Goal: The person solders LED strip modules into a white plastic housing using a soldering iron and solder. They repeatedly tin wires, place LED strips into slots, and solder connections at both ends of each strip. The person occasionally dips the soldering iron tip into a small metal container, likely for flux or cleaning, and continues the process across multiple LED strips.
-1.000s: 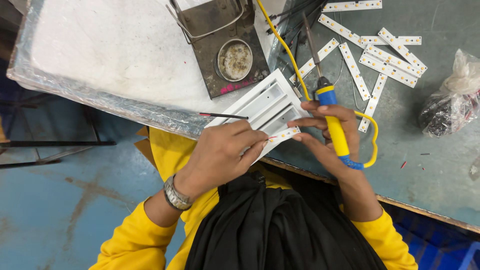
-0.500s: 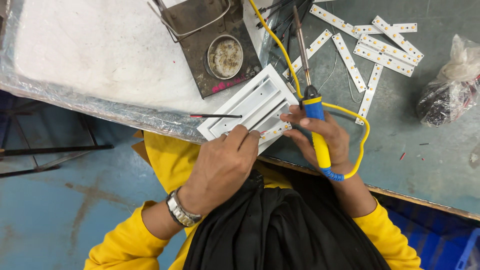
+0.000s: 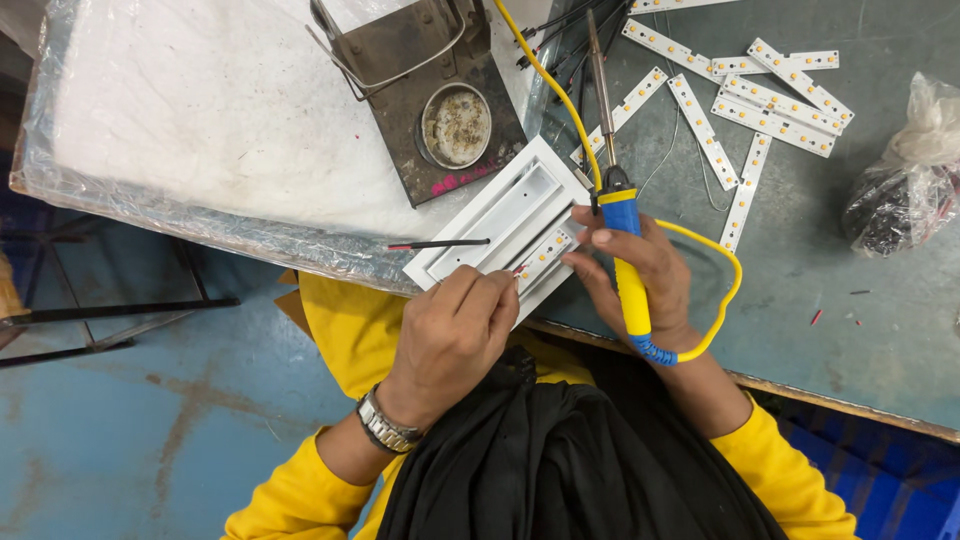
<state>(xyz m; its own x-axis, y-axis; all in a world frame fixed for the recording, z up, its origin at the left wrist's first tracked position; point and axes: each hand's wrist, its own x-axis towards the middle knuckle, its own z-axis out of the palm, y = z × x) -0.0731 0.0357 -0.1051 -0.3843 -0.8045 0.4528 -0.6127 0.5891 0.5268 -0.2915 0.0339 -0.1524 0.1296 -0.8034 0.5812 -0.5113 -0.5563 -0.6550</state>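
Looking down from the head camera, I saw my right hand [image 3: 640, 275] wrapped around the blue-and-yellow handle of a soldering iron [image 3: 622, 235], fingers curled fully about it, the metal shaft pointing away from me across the grey worktable [image 3: 850, 340]. A yellow cord [image 3: 725, 285] looped out from the handle's base and round the outside of that hand.

My left hand [image 3: 455, 335] was closed in a pinch — thumb and fingertips pressed together on something small with a red end at the near edge of the white housing [image 3: 510, 225]. Whether that was a wire or a lead I could not tell; the fingers hid most of it. A metal watch [image 3: 385, 428] sat on that wrist.

The white housing lay tilted at the table's front edge, just between the two hands, with one LED strip [image 3: 547, 252] seated in its channel beside my left fingertips. A thin black wire with a red tip [image 3: 440, 244] lay just left of it, touching its corner.

Further back, a dark metal stand [image 3: 430, 90] with a round tin of residue [image 3: 457, 125] rested on a white foil-edged pad [image 3: 180, 110]. Loose LED strips [image 3: 745, 95] lay scattered beyond the iron, well apart from the housing, and a crumpled plastic bag [image 3: 905, 170] sat at the far right.
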